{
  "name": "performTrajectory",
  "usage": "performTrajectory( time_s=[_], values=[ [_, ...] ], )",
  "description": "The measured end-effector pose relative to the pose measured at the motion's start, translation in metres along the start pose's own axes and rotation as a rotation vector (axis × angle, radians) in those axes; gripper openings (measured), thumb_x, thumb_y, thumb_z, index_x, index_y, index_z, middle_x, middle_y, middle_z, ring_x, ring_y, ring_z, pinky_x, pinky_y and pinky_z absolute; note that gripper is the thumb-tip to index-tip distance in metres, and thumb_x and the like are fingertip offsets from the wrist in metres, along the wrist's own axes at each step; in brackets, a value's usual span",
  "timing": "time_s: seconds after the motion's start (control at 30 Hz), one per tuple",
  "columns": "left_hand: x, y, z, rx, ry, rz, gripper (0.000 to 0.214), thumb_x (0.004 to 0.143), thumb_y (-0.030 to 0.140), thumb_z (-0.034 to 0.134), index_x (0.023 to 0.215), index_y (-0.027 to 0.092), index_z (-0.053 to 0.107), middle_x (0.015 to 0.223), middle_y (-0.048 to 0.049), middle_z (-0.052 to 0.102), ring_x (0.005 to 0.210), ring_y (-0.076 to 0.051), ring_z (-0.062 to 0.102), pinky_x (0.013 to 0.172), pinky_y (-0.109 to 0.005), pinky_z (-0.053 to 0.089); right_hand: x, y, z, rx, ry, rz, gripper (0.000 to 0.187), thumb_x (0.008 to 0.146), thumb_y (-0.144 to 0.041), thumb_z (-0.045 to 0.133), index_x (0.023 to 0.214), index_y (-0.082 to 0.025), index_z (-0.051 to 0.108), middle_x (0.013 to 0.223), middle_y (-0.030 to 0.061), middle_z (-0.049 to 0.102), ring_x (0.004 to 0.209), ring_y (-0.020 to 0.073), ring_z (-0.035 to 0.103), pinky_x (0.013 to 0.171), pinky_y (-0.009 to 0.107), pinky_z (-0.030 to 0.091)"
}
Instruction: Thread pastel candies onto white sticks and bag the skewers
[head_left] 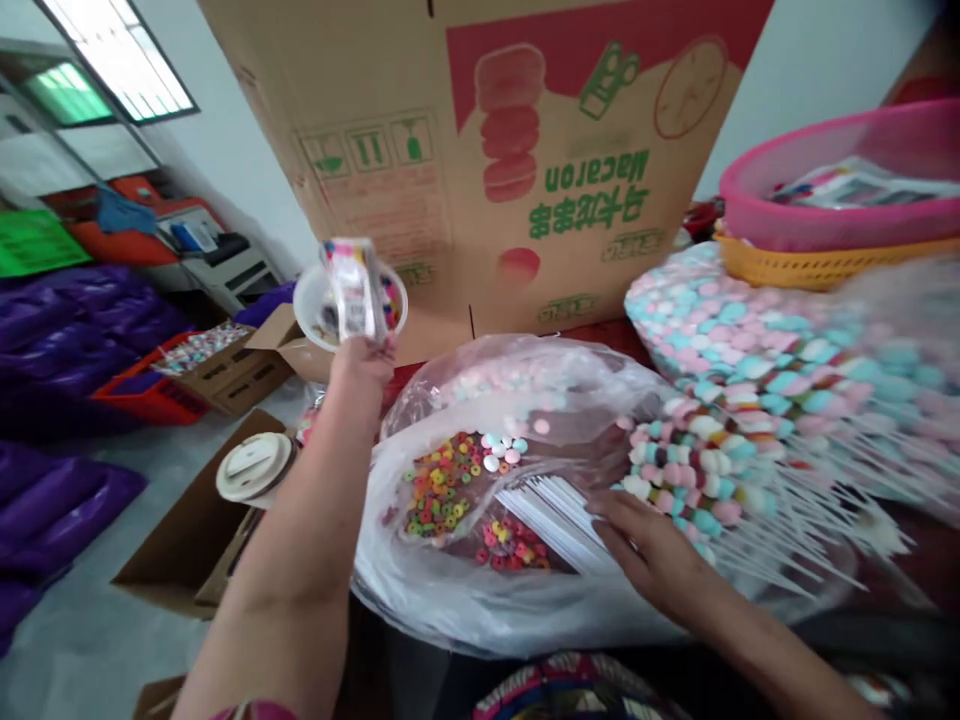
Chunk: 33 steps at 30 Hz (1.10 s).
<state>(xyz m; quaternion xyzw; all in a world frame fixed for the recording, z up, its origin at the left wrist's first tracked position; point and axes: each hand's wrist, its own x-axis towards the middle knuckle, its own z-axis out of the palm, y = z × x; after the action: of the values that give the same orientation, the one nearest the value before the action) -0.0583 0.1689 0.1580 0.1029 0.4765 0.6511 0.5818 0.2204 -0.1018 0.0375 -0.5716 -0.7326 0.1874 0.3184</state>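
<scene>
My left hand (362, 358) is raised and closed on a small clear packet (352, 288) with coloured print, held in front of a round clear plastic cup (350, 305). My right hand (645, 550) lies flat with fingers spread on a bundle of white sticks (551, 510) inside a large clear plastic bag (480, 590). The bag also holds coloured ring candies (442, 490) and pastel marshmallows (502, 452). Right of the hand lies a heap of marshmallow skewers (757, 400) in pink, blue and white.
A big cardboard box printed "Macaron" (480, 160) stands behind the bag. A pink basket (840, 190) sits on a yellow basket (825, 265) at the right. Left, on the floor, are open cardboard boxes (187, 540), a white lid (253, 466), a red crate (150, 395) and purple bags (67, 320).
</scene>
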Motion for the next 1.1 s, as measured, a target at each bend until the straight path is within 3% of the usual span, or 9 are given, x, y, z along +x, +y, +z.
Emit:
performTrajectory(
  time_s=[0.13, 0.23, 0.3, 0.4, 0.57, 0.7, 0.83, 0.97, 1.1],
  values=[
    [-0.066, 0.009, 0.011, 0.216, -0.149, -0.035, 0.026, 0.082, 0.008, 0.042, 0.103, 0.006, 0.056, 0.072, -0.0087, 0.063, 0.055, -0.014, 0.064, 0.041, -0.018, 0.049, 0.033, -0.020, -0.017, 0.089, 0.020, -0.071, 0.023, 0.089, -0.023, 0.041, 0.091, -0.020, 0.064, 0.098, 0.0090, 0.066, 0.093, 0.0191, 0.062, 0.083, 0.033, 0.050],
    [-0.109, -0.012, -0.011, 0.375, -0.224, -0.141, 0.024, 0.077, 0.008, 0.045, 0.097, 0.004, 0.058, 0.064, -0.0101, 0.064, 0.050, -0.019, 0.065, 0.040, -0.024, 0.052, 0.045, -0.028, -0.035, 0.094, 0.037, -0.071, 0.025, 0.090, -0.028, 0.041, 0.087, -0.020, 0.064, 0.093, 0.0070, 0.067, 0.087, 0.0184, 0.063, 0.080, 0.031, 0.049],
    [-0.121, -0.034, -0.035, 0.477, -0.244, -0.262, 0.025, 0.073, 0.004, 0.045, 0.095, 0.004, 0.058, 0.058, -0.0101, 0.064, 0.046, -0.020, 0.064, 0.041, -0.027, 0.053, 0.047, -0.026, -0.045, 0.095, 0.090, -0.030, 0.026, 0.090, -0.032, 0.041, 0.088, -0.021, 0.065, 0.086, 0.0047, 0.068, 0.080, 0.0177, 0.063, 0.074, 0.030, 0.049],
    [-0.117, -0.068, -0.072, 0.565, -0.134, -0.324, 0.022, 0.073, 0.004, 0.044, 0.091, 0.007, 0.057, 0.052, -0.0095, 0.063, 0.044, -0.021, 0.063, 0.040, -0.026, 0.051, 0.048, -0.021, -0.045, 0.107, 0.119, 0.021, 0.027, 0.087, -0.037, 0.044, 0.086, -0.022, 0.066, 0.074, 0.0016, 0.067, 0.067, 0.0164, 0.062, 0.065, 0.027, 0.048],
    [-0.099, -0.106, -0.108, 0.610, -0.133, -0.263, 0.022, 0.075, 0.010, 0.045, 0.093, 0.011, 0.057, 0.049, -0.0084, 0.063, 0.039, -0.019, 0.060, 0.035, -0.023, 0.044, 0.074, -0.021, -0.011, 0.133, 0.017, 0.147, 0.031, 0.084, -0.045, 0.047, 0.094, -0.021, 0.064, 0.074, 0.0032, 0.069, 0.063, 0.0177, 0.063, 0.061, 0.029, 0.048],
    [-0.103, -0.124, -0.114, 0.627, -0.171, -0.154, 0.032, 0.075, 0.012, 0.048, 0.105, 0.019, 0.054, 0.051, -0.0024, 0.063, 0.041, -0.019, 0.060, 0.038, -0.023, 0.043, 0.125, -0.024, 0.014, 0.131, 0.031, 0.290, 0.055, 0.074, -0.055, 0.058, 0.115, -0.018, 0.056, 0.097, 0.0105, 0.068, 0.085, 0.0239, 0.065, 0.072, 0.035, 0.050],
    [-0.105, -0.133, -0.118, 0.617, -0.148, -0.096, 0.041, 0.076, 0.015, 0.050, 0.116, 0.024, 0.048, 0.051, 0.0012, 0.059, 0.040, -0.020, 0.060, 0.038, -0.025, 0.044, 0.157, -0.025, 0.031, -0.070, -0.024, 0.326, 0.067, 0.060, -0.042, 0.073, 0.118, -0.015, 0.055, 0.102, 0.0126, 0.065, 0.097, 0.0284, 0.060, 0.081, 0.037, 0.047],
    [-0.102, -0.136, -0.122, 0.605, -0.156, -0.067, 0.039, 0.076, 0.016, 0.050, 0.115, 0.021, 0.048, 0.053, -0.0007, 0.060, 0.041, -0.021, 0.060, 0.038, -0.027, 0.045, 0.143, -0.031, 0.045, -0.038, 0.054, 0.185, 0.061, 0.062, -0.032, 0.069, 0.120, -0.020, 0.055, 0.102, 0.0083, 0.063, 0.092, 0.0236, 0.060, 0.081, 0.035, 0.047],
    [-0.101, -0.138, -0.116, 0.568, -0.141, -0.078, 0.041, 0.075, 0.015, 0.048, 0.116, 0.020, 0.047, 0.057, -0.0023, 0.063, 0.043, -0.022, 0.062, 0.038, -0.028, 0.046, 0.125, -0.036, 0.046, 0.335, 0.132, 0.140, 0.034, 0.066, -0.028, 0.062, 0.098, -0.019, 0.064, 0.089, 0.0031, 0.062, 0.080, 0.0179, 0.061, 0.078, 0.033, 0.049]
  ],
)
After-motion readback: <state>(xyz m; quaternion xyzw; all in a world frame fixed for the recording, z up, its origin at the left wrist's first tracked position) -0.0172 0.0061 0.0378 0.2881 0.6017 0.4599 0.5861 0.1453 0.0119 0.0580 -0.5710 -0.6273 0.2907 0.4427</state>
